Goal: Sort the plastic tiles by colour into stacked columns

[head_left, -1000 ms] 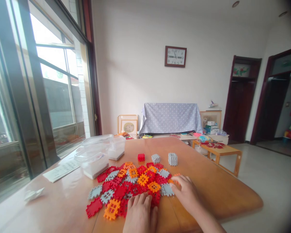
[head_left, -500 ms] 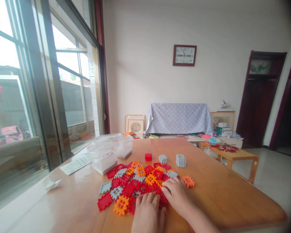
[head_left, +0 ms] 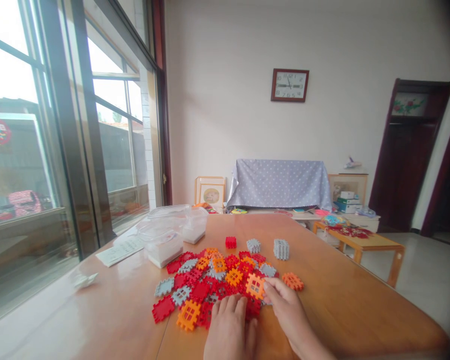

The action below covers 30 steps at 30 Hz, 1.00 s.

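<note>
My right hand (head_left: 285,303) pinches an orange square interlocking tile (head_left: 255,286) with a window-like lattice. The tile is held up by its right edge over the right side of the pile. My left hand (head_left: 229,322) lies palm down on the near edge of the pile, thumb apart, covering some red pieces. Around both hands spreads the heap of notched plastic tiles in red, grey and orange, among them a plain red tile (head_left: 163,308), an orange lattice tile (head_left: 188,315) and a grey lattice tile (head_left: 181,296). Another orange tile (head_left: 292,281) lies just right of the heap.
Behind the heap stand a red cube (head_left: 230,242), a grey stack (head_left: 253,245) and a taller grey stack (head_left: 281,249). Clear plastic containers (head_left: 165,247), a paper sheet (head_left: 120,251) and a crumpled wrapper (head_left: 85,281) are at the left of the wooden table (head_left: 345,300).
My right hand has lifted an orange tile from the pile and turned it to face me. My left hand stays on the pile. The view has shifted slightly left.
</note>
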### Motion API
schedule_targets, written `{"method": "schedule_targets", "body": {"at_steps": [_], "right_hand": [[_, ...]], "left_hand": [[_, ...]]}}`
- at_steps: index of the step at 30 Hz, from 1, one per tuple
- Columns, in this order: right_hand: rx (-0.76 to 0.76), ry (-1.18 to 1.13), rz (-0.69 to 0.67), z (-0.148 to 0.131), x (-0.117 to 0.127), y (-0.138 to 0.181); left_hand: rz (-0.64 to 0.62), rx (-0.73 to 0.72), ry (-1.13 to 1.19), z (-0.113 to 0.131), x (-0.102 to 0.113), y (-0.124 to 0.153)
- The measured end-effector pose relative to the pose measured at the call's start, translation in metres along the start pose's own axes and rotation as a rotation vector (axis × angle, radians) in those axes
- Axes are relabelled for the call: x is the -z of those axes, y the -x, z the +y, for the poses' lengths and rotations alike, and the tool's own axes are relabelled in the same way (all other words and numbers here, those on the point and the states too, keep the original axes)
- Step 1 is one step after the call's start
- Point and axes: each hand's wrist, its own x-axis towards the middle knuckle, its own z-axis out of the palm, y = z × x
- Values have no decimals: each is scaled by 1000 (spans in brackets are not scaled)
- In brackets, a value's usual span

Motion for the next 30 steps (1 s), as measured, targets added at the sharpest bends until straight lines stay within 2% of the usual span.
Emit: {"method": "schedule_targets", "body": {"at_steps": [8,13,16,21,24,27,30], "right_hand": [[-65,-76,-37,-5,-8,14],[-19,-29,-81,-16,-11,19],[27,6,-85,-22,-12,21],[67,45,-76,-20,-20,23],[114,87,-53,-13,-26,25],[233,229,4,-4,-32,31],[407,438,60,3,-37,37]], "left_hand": [[209,-15,36,-10,-6,4],[365,-52,229,-22,-17,7],[360,-4,433,-26,-13,7],[259,80,793,-24,1,4],[291,124,952,-20,1,3],[352,170,1089,-17,-3,3],[356,210,1177,-18,-6,4]]}}
